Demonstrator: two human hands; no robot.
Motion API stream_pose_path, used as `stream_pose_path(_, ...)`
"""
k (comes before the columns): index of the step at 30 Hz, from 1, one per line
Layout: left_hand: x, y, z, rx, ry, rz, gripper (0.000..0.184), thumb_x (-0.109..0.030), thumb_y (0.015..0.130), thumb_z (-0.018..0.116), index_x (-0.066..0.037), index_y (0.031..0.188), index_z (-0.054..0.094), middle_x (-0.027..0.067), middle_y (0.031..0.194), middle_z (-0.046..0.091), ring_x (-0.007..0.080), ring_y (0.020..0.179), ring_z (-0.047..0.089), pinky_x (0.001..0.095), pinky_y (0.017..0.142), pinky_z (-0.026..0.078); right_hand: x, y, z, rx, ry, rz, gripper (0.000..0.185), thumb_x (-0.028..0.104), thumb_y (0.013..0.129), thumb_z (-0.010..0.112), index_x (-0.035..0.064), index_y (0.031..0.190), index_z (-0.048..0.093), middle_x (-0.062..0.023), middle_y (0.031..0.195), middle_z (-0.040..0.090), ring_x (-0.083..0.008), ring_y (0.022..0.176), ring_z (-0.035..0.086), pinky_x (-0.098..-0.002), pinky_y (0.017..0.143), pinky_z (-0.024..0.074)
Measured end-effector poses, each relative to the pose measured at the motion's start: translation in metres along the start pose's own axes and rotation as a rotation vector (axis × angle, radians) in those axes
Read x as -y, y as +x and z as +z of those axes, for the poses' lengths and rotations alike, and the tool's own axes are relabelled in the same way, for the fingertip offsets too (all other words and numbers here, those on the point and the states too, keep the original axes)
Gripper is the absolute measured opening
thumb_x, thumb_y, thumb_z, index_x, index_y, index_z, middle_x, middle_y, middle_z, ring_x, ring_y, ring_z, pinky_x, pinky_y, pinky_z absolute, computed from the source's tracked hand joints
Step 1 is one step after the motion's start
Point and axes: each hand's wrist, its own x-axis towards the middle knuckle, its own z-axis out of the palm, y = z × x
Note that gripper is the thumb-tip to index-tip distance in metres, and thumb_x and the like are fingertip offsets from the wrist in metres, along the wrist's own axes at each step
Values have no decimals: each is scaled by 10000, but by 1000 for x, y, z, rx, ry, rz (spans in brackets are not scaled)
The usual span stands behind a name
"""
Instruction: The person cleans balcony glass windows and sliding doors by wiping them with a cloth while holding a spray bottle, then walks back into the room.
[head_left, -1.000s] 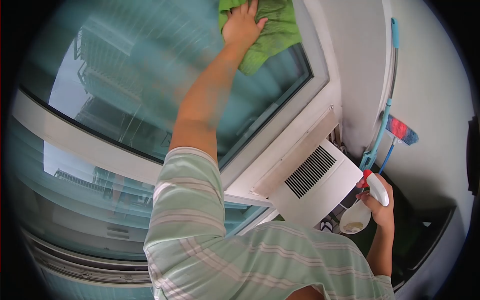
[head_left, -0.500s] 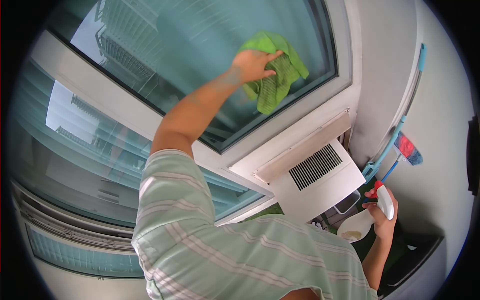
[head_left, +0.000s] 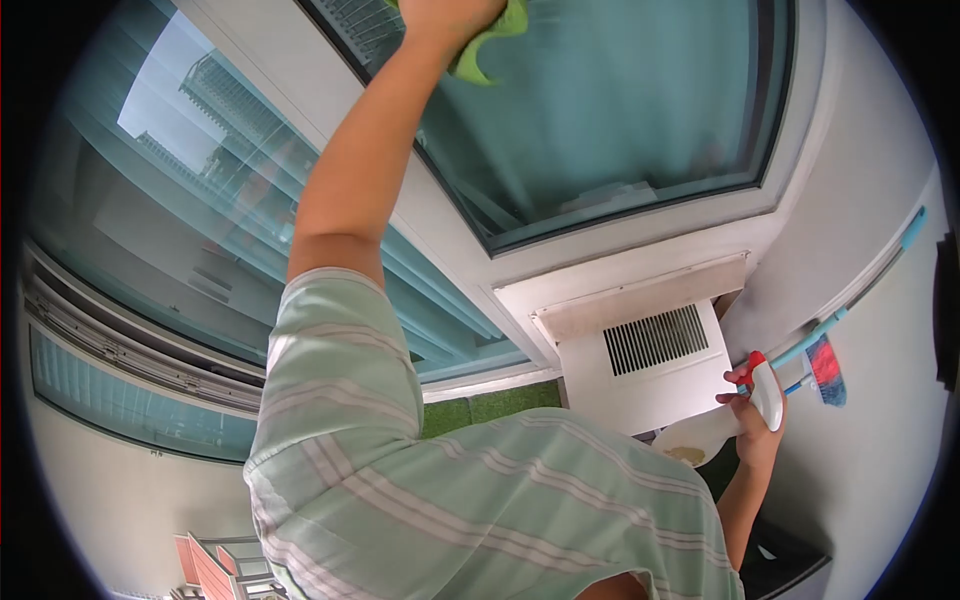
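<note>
At the top edge of the view, my left hand [head_left: 452, 14] holds a green cloth [head_left: 492, 45] against the window pane [head_left: 610, 110]. Its fingertips are cut off by the frame. Low on the right, my right hand [head_left: 760, 435] grips a spray bottle [head_left: 700, 432] around its neck. The bottle has a white and red trigger head and lies tilted, partly behind my striped shirt. Blurred reflections show in the glass.
A white vented box [head_left: 645, 365] juts out below the window frame. A blue-handled pole [head_left: 820, 325] and a brush with red and blue bristles [head_left: 827, 370] lean at the right wall. Green turf [head_left: 490, 405] covers floor below. Sliding window tracks [head_left: 130, 345] run left.
My left hand and the cloth have moved up and left across the glass, to the top edge of the view. The view has shifted; my right hand still holds the bottle.
</note>
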Motion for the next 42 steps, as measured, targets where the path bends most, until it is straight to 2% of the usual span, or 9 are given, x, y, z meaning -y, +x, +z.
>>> stream_pose_path(1, -25, -42, -16, 111, -267, -19, 623, -390, 844, 521, -137, 1398, 389, 170, 1450, 322, 358, 1368, 226, 585, 1079, 174, -1, -1, -1, 2, 12, 15, 555, 55, 656, 541, -45, 1201, 537, -99, 995, 570, -218, 941, 584, -351, 714, 547)
stream_pose_path(2, -42, -87, -12, -48, -105, 137, 606, -575, 824, 545, -202, 1299, 490, 105, 1156, 545, 303, 1121, 493, 439, 902, 459, 0, -2, -1, 14, 1, 27, 552, 57, 658, 543, -45, 1200, 537, -99, 992, 570, -217, 940, 584, -350, 714, 546)
stream_pose_path(11, -116, -327, -15, 1040, -657, 55, 411, -441, 903, 506, -169, 1210, 509, 68, 1112, 538, 263, 1098, 514, 353, 848, 492, 12, -8, 5, 76, -113, 33, 497, 37, 673, 555, -43, 1164, 549, -107, 985, 581, -203, 930, 583, -344, 713, 539)
stream_pose_path(16, -57, -234, -6, 461, -535, 271, 525, -535, 842, 548, -160, 1207, 510, 74, 1151, 518, 305, 1152, 472, 362, 865, 495, 91, -4, 58, 580, -179, -30, 479, -32, 684, 562, -18, 1162, 522, -95, 965, 614, -179, 895, 610, -277, 746, 501)
stream_pose_path(22, 109, 70, 6, -58, -20, -180, 806, -740, 800, 394, -157, 1355, 437, 160, 1300, 484, 374, 1224, 410, 480, 970, 389, 188, -16, 176, 1286, -595, -627, 549, 139, 728, 669, -1, 1224, 480, -153, 948, 632, -262, 695, 650, -362, 644, 539)
stream_pose_path(26, 220, 170, 74, -121, 176, -200, 947, -852, 739, 248, -194, 1405, 391, 181, 1416, 392, 359, 1307, 357, 507, 1058, 255, 196, -30, 185, 1294, -583, -704, 145, 199, 778, 591, 87, 866, 564, -88, 659, 608, -264, 572, 620, -417, 513, 507)
stream_pose_path(30, 182, 134, 59, -318, 110, -194, 937, -846, 749, 225, -195, 1400, 403, 179, 1425, 383, 368, 1330, 316, 532, 1077, 196, 252, -3, 173, 1353, -814, -33, 166, 147, 780, 579, 27, 885, 535, -102, 653, 595, -265, 527, 592, -377, 458, 486)
stream_pose_path(35, 100, 31, 39, -357, 67, -157, 840, -769, 788, 346, -167, 1369, 426, 207, 1340, 450, 404, 1256, 386, 598, 1046, 208, 194, -17, 151, 1034, -364, -676, 219, 134, 767, 583, 4, 926, 506, -108, 653, 576, -254, 454, 547, -358, 387, 439)
stream_pose_path(42, -16, -166, 0, 320, -154, -109, 678, -485, 744, 618, -49, 1247, 496, 135, 1269, 464, 368, 1169, 361, 510, 950, 247, 190, -28, 125, 940, -507, -738, 300, 164, 764, 586, 14, 1010, 504, -107, 672, 561, -242, 463, 549, -353, 381, 420)
